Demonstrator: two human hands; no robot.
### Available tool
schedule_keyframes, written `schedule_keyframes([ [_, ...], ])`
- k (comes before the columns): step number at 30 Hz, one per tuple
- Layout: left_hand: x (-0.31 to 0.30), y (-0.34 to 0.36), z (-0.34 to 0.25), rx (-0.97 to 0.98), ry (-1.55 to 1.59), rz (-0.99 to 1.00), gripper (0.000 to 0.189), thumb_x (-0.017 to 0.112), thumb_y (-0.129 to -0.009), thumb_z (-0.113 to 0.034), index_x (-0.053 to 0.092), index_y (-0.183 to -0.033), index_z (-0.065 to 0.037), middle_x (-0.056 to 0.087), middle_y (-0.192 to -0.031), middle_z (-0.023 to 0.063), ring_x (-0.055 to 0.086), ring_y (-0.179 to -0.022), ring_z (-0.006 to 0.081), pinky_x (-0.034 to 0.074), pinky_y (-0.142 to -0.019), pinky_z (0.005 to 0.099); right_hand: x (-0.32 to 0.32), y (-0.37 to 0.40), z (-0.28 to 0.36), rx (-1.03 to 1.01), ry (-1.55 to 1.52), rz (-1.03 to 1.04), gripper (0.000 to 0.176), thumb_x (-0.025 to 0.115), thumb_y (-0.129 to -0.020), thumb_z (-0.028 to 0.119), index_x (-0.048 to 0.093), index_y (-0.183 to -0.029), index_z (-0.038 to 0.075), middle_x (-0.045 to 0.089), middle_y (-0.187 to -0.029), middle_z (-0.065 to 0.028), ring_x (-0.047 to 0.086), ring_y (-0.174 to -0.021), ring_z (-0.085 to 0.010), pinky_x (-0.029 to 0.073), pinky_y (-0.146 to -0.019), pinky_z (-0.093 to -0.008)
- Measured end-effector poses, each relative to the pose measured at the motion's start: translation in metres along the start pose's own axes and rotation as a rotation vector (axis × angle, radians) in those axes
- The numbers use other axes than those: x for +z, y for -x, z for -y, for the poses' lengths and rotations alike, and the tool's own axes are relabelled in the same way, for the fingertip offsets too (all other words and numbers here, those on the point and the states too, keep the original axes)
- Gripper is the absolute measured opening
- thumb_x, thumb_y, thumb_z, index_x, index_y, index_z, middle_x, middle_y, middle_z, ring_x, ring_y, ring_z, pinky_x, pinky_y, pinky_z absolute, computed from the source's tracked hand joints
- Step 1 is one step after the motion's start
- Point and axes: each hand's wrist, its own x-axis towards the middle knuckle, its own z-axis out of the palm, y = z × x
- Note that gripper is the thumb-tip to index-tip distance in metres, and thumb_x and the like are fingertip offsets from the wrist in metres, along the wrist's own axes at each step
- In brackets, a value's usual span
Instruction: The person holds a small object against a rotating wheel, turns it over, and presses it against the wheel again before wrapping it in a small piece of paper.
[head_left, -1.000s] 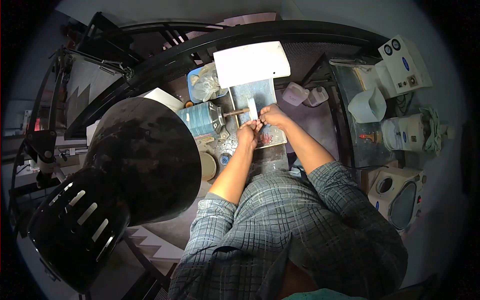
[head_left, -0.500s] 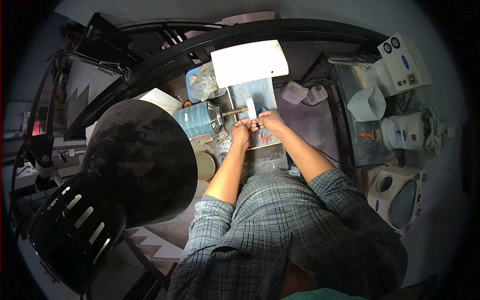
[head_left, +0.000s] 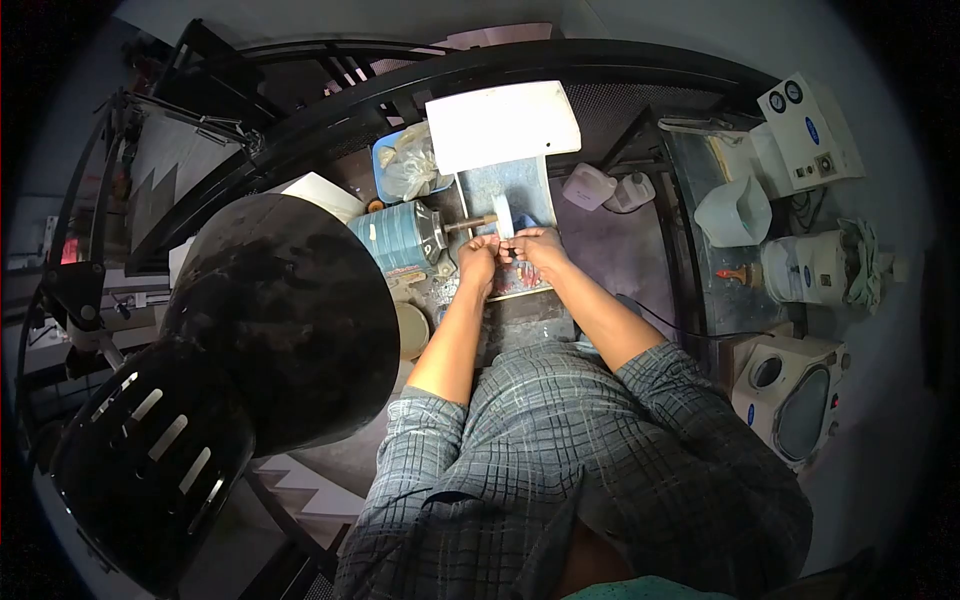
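My left hand (head_left: 478, 264) and my right hand (head_left: 541, 252) meet at the near edge of a white polishing wheel (head_left: 503, 216). Fingertips of both are pinched together around something small, mostly covered by the fingers; its kind cannot be made out. The wheel sits on a brown shaft (head_left: 468, 224) coming out of a blue ribbed motor (head_left: 392, 237) on the left. Beneath the hands lies a light-coloured tray (head_left: 484, 182), with small red pieces (head_left: 526, 274) near its front and something blue behind my right hand.
A white panel (head_left: 503, 127) rises behind the tray. The large black lamp shade (head_left: 290, 320) fills the near left. Beyond the motor is a blue basin (head_left: 384, 166) holding a plastic bag. Jugs (head_left: 589, 188) stand right of the tray; a side bench carries a gauge-fitted machine (head_left: 815, 130).
My right hand has shifted slightly down and left, closer to my left hand. Both keep their pinch at the wheel's edge.
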Motion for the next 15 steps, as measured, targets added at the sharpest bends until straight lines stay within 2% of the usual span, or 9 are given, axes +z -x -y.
schedule_keyframes([
  [7, 0.004, 0.001, 0.008, -0.009, 0.053, -0.021, 0.011, 0.046, -0.086, -0.005, 0.054, -0.088, 0.003, 0.059, -0.069, 0.008, 0.055, -0.051, 0.0137, 0.046, -0.045, 0.0266, -0.011, -0.01, 0.008, 0.016, 0.112, 0.029, 0.006, 0.063, -0.072, 0.001, 0.058, -0.075, -0.002, 0.06, -0.066, -0.0059, 0.054, -0.057, -0.0103, 0.044, -0.05, -0.0217],
  [9, 0.005, 0.001, 0.008, -0.065, 0.082, -0.013, 0.006, 0.046, -0.084, 0.002, 0.05, -0.088, 0.004, 0.059, -0.079, 0.012, 0.057, -0.063, 0.0182, 0.052, -0.057, 0.0278, -0.014, -0.014, 0.01, -0.001, 0.2, 0.063, 0.003, 0.061, -0.072, 0.001, 0.059, -0.074, 0.0, 0.06, -0.066, -0.0051, 0.053, -0.056, -0.0098, 0.043, -0.05, -0.0218],
  [15, 0.009, 0.0, 0.017, -0.048, 0.291, -0.037, 0.003, 0.047, -0.083, 0.004, 0.049, -0.085, 0.004, 0.058, -0.079, 0.0135, 0.057, -0.064, 0.0196, 0.054, -0.059, 0.0303, -0.021, -0.027, 0.015, -0.026, 0.322, 0.184, 0.002, 0.058, -0.07, 0.001, 0.06, -0.071, 0.001, 0.059, -0.066, -0.0041, 0.053, -0.056, -0.01, 0.043, -0.05, -0.0224],
])
